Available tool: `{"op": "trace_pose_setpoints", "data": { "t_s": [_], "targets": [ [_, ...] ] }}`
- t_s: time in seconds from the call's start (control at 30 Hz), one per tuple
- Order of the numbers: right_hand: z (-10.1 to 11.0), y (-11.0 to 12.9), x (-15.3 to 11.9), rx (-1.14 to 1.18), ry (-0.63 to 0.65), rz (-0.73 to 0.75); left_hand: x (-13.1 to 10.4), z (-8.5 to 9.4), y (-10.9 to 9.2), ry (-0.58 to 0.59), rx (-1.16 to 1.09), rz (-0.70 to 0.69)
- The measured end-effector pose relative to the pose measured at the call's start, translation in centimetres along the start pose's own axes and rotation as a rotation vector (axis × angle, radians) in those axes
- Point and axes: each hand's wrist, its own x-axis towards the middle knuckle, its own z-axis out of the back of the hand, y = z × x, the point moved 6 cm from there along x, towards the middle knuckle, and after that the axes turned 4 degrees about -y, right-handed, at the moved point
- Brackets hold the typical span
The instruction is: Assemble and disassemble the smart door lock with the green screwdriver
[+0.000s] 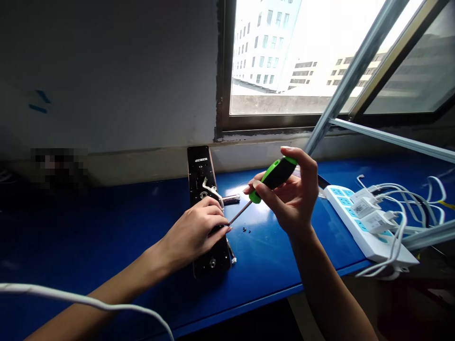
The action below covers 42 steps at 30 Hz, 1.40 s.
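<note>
My right hand (296,194) grips a screwdriver (275,177) with a green and black handle. Its thin shaft slants down to the left and ends at the fingertips of my left hand (199,225). That left hand lies across a long black panel (199,163) with metal fittings, its fingers curled over the right edge. The spot where the tip meets the panel is hidden by the fingers. A white cable (213,190) and a bundle of dark wires (232,199) come off the panel. A small white connector (233,260) hangs at its lower right side. Several tiny black screws (245,229) lie to the right.
A white power strip (350,222) with chargers and tangled white cables stands at the right of the blue table (152,199). Metal frame bars (359,61) cross in front of the window. A white cable (106,306) loops over my left forearm. The wall rises behind.
</note>
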Motion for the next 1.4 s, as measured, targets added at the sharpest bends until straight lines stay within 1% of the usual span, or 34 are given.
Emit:
{"op": "trace_pose_setpoints", "data": {
  "t_s": [0.07,0.2,0.33,0.4,0.5,0.57,0.67,0.97,1.13,1.23,1.3,1.4],
  "targets": [
    [-1.0,0.5,-0.1,0.008,0.001,0.003,-1.1,0.7,0.1,-0.027,-0.078,0.041],
    [-2.5,1.0,-0.1,0.036,-0.038,0.006,-3.0,2.0,0.6,-0.092,-0.18,0.146],
    [-3.9,1.3,-0.1,0.06,-0.034,0.018,-4.7,2.7,1.5,-0.148,-0.264,0.234],
    [-4.4,1.2,-0.2,0.043,-0.037,0.009,-5.4,2.8,1.8,-0.195,-0.299,0.234],
    [-4.8,1.1,-0.3,0.04,-0.039,0.01,-6.0,2.6,2.1,-0.255,-0.33,0.193],
    [-4.9,0.9,-0.4,0.047,-0.038,0.011,-6.2,2.3,2.2,-0.266,-0.334,0.17],
    [-4.9,0.6,-0.6,0.017,-0.04,0.001,-6.4,1.8,2.4,-0.249,-0.319,0.15],
    [-4.4,0.1,-0.8,0.005,-0.029,0.023,-6.2,1.3,2.5,-0.26,-0.354,0.167],
    [-3.5,-0.2,-1.1,-0.041,-0.104,0.059,-6.2,0.9,2.8,-0.314,-0.374,0.222],
    [-3.2,0.0,-1.3,-0.058,-0.123,0.079,-6.2,0.8,2.6,-0.359,-0.365,0.212],
    [-3.2,0.2,-1.3,-0.047,-0.092,0.053,-6.2,0.8,2.3,-0.399,-0.338,0.189],
    [-3.4,0.3,-1.1,-0.022,0.012,-0.003,-6.4,1.0,2.4,-0.475,-0.28,0.187]
  ]
}}
